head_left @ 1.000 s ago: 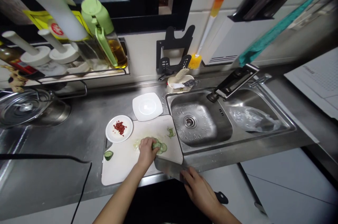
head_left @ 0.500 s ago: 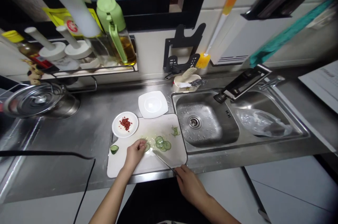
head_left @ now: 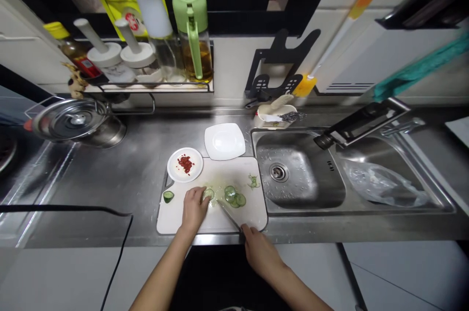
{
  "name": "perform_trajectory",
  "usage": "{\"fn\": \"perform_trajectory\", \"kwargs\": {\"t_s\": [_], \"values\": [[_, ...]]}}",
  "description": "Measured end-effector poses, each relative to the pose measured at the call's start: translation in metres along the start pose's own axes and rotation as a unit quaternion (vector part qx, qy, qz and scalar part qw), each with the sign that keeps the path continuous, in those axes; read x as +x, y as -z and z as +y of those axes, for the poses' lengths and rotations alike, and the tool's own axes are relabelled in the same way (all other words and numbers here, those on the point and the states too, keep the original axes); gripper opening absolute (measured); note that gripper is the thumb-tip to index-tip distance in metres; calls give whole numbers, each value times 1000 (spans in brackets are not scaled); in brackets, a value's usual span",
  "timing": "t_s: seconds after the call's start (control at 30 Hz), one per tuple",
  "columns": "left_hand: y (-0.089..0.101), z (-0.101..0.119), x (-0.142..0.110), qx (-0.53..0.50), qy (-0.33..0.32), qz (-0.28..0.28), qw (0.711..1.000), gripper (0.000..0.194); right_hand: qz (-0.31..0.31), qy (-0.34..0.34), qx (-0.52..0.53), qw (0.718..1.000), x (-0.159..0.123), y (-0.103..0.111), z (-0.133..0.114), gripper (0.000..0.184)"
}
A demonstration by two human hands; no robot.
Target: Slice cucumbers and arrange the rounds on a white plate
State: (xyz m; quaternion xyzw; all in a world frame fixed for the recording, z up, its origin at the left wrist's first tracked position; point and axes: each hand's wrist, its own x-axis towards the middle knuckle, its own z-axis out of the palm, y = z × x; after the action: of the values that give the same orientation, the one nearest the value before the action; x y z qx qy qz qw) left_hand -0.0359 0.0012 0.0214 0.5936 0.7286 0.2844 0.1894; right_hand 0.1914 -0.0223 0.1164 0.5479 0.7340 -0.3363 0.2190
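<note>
My right hand (head_left: 260, 250) is closed round the handle of a knife (head_left: 229, 214), whose blade slants up and left over the white cutting board (head_left: 176, 218). Left of the blade tip, my left hand (head_left: 195, 207) has its fingers bent together against a cucumber slice (head_left: 208, 194). Right of the blade lies a small group of cucumber slices (head_left: 230, 193), overlapping on the board. A cucumber end piece (head_left: 168, 196) rests by the board's left edge. Some thin green shreds (head_left: 253, 181) sit near its upper right corner.
A round white plate (head_left: 173, 164) with chopped red bits overlaps the board's upper left corner. Behind the board is a squarish white plate (head_left: 224, 141). To the right is a steel sink (head_left: 298, 184) with a tap. A lidded pot (head_left: 106, 133) stands at the left.
The view has swung left, so everything appears shifted right. My left fingers have turned downward onto the cucumber slice. The knife stays in my right hand.
</note>
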Motion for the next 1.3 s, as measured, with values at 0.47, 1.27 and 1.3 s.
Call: {"fn": "perform_trajectory", "kwargs": {"t_s": [0.47, 1.27, 1.3], "values": [[-13, -6, -18, 12, 23, 52, 998, 28, 28, 29, -73, 997, 17, 11, -31, 50], [-17, -8, -22, 47, -17, 76, 996, 27, 1, 17, -99, 995, 22, 27, -48, 46], [-17, -8, -22, 47, -16, 75, 996, 27, 0, 18, -98, 995, 22, 28, -48, 47]]}}
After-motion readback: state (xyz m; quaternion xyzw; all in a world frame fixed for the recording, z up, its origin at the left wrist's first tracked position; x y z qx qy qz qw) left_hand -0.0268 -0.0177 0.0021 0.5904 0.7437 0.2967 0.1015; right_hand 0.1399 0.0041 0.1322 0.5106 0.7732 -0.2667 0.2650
